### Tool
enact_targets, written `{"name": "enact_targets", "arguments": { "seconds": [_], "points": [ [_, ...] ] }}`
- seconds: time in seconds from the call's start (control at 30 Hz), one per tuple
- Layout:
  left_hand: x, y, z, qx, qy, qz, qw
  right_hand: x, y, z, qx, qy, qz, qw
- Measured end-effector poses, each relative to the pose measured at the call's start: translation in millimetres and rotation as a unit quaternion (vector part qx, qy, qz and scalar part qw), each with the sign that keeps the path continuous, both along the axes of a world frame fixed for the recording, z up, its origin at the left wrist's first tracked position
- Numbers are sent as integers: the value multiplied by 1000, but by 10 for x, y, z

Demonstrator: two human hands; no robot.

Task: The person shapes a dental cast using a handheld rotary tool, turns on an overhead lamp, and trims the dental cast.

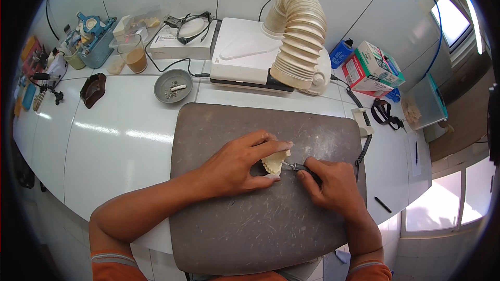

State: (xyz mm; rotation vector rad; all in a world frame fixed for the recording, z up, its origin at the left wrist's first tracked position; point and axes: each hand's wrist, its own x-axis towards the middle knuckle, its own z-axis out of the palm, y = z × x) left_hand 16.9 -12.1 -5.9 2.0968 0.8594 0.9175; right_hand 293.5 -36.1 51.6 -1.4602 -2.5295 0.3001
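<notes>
A cream-coloured dental model point(273, 163), with a row of teeth along its edge, is gripped by my left hand point(240, 160) between thumb and fingers. My right hand point(330, 183) is closed around a dark rotary handpiece point(307, 170). The handpiece's metal tip meets the model's right side, or lies very close to it; I cannot tell which. Both hands are over a scratched, dusty grey-brown work mat point(219, 229). Part of the model is hidden by my left fingers.
Behind the mat stands a white dust extractor point(242, 52) with a ribbed hose point(299, 31). An ashtray point(165, 91), a glass of brown drink point(135, 58) and a blue articulator point(92, 23) stand left. Boxes point(367, 73), a coiled cord point(367, 148) and a black pen point(383, 204) lie right.
</notes>
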Motion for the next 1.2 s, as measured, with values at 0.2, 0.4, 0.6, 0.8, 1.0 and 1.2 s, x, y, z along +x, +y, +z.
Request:
{"name": "enact_targets", "arguments": {
  "seconds": [0.2, 0.4, 0.6, 0.8, 1.0, 1.2],
  "points": [
    [-7, 1, 10, -16, -4, -4, 1000, 17, 19, 8, -12, 10, 0, 1000],
    [-12, 4, 23, -15, -11, -6, 1000, 21, 23, 4, -16, 17, 3, 1000],
    [-14, 4, 22, -13, -14, -5, 1000, 15, 15, -4, -15, 7, 3, 1000],
    [-13, 2, 32, -16, -6, -5, 1000, 10, 13, -33, -4, 2, 4, 1000],
    [-10, 7, 37, -22, -9, -8, 1000, 0, 16, -16, -6, 7, 3, 1000],
    [-7, 7, 30, -19, -11, -7, 1000, -1, 12, -6, -12, 5, 2, 1000]
  ]
}}
